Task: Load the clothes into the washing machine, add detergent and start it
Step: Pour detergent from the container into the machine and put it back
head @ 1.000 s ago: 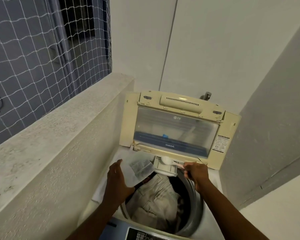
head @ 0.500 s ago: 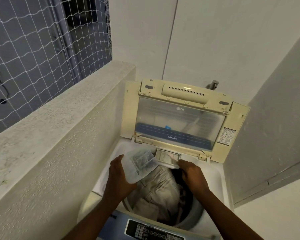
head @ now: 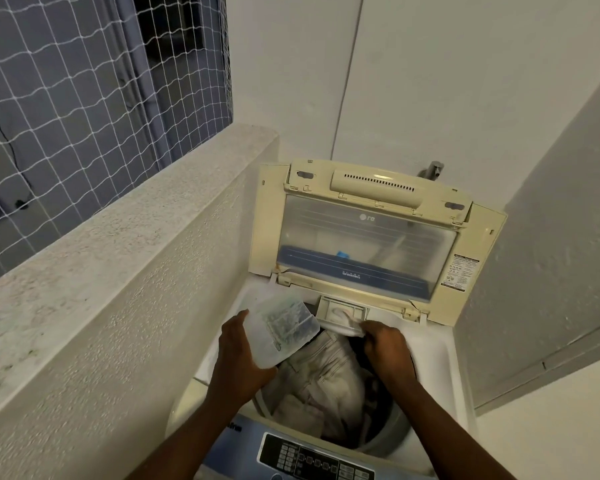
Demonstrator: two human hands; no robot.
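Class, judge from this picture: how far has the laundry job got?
Done: clothes lie in the drum, lid up. In hand: left hand holds a pouch; right hand is at the drawer. Left: shut the lid, press start on the panel.

Head camera looks steeply down, close above the washing machine (head: 440, 344).

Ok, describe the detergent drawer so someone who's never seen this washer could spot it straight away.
Find the top-loading washing machine with its cream lid raised. At the back rim of the opening, just below the lid's hinge, sits the detergent drawer, a small rectangular tray. It lies above the beige clothes, by the right hand.
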